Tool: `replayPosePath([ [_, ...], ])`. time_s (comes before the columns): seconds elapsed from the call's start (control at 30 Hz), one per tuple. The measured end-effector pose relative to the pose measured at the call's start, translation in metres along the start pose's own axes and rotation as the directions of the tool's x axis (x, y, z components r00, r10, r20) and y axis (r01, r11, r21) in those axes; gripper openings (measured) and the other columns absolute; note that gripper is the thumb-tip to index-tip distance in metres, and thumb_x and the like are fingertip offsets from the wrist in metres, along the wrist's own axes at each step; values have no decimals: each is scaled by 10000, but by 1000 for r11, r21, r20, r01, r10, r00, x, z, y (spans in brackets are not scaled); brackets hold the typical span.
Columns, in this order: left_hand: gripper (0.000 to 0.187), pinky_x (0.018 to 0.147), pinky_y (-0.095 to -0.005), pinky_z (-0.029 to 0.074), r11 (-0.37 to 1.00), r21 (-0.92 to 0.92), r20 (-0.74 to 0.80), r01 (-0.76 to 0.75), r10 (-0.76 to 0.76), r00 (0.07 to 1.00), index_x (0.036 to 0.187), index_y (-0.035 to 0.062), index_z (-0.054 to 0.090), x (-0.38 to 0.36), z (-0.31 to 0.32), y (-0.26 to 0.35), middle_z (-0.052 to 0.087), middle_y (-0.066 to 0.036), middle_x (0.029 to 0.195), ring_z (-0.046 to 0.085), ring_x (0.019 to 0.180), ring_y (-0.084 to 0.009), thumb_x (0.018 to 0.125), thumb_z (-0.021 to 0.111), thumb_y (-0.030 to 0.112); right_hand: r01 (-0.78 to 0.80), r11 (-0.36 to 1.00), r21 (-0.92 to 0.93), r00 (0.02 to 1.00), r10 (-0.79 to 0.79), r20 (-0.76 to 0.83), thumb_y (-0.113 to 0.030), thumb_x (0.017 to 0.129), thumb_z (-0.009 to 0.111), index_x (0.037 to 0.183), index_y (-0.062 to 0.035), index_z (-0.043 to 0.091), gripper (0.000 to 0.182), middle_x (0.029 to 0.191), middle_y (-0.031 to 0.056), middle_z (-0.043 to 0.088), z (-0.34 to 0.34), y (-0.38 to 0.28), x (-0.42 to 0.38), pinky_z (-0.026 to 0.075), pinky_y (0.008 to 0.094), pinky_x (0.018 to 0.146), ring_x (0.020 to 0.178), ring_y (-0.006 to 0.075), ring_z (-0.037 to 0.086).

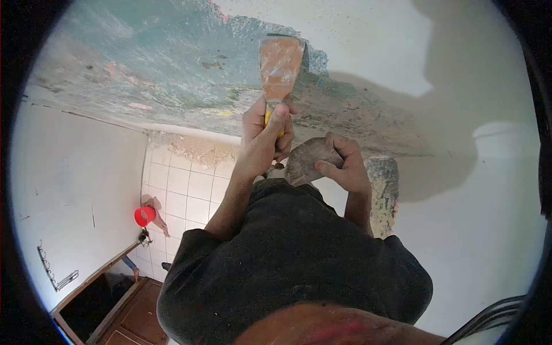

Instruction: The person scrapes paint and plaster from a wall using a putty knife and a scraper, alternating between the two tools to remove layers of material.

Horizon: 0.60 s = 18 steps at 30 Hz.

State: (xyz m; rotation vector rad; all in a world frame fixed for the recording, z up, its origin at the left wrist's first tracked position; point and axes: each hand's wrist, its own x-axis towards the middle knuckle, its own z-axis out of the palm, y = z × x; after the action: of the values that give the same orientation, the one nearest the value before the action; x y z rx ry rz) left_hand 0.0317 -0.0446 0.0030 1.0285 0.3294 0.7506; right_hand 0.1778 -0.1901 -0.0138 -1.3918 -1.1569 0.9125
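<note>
My left hand (pixel 261 137) is closed around the yellow handle of a putty knife (pixel 280 66). Its broad, plaster-smeared blade points up and lies over the wall (pixel 172 52), at the edge between scraped blue-green patches and white coating; whether it touches is hard to tell. Lower and to the right, my right hand (pixel 348 164) grips a flat grey piece (pixel 310 161) by its right edge, thumb on top. The piece is dusty and roughly rounded; its exact kind does not show. It sits close beside my left hand, in front of my dark shirt (pixel 293 241).
White floor tiles (pixel 187 187) lie below to the left, with rubble (pixel 198 149) along the wall's foot. A red bucket (pixel 144 215) stands there. A brown door (pixel 135 313) and a hook rack (pixel 54 270) are at lower left. Cables (pixel 489 319) hang at lower right.
</note>
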Motion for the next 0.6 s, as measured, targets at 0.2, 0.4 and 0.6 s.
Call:
replayPosePath([
  [0.2,305,303,-222,228,999,-7,11,33,-33,999,1054,51,502,1,-3,2,352,16,494,274,333,-42,1034,425,345,-32,996,86,999,32,-1,-232,782,736,758,-61,489,302,710,-23,460,3,-7,7,364,265,612,690,80,420],
  [0.4,294,335,-214,258,996,-88,39,16,-13,999,1068,52,508,2,1,-3,389,30,535,305,379,-30,1023,464,339,-36,998,47,999,35,2,-238,779,742,767,-62,505,295,712,-26,470,-1,-9,6,369,258,616,697,78,433],
  [0.6,270,352,-209,260,992,-122,56,23,-17,998,1048,51,521,2,-6,-4,404,29,559,326,417,-36,1018,486,318,-17,998,66,1000,19,-24,-230,777,765,787,-61,515,302,735,-30,469,-5,-7,2,369,253,617,706,68,429],
])
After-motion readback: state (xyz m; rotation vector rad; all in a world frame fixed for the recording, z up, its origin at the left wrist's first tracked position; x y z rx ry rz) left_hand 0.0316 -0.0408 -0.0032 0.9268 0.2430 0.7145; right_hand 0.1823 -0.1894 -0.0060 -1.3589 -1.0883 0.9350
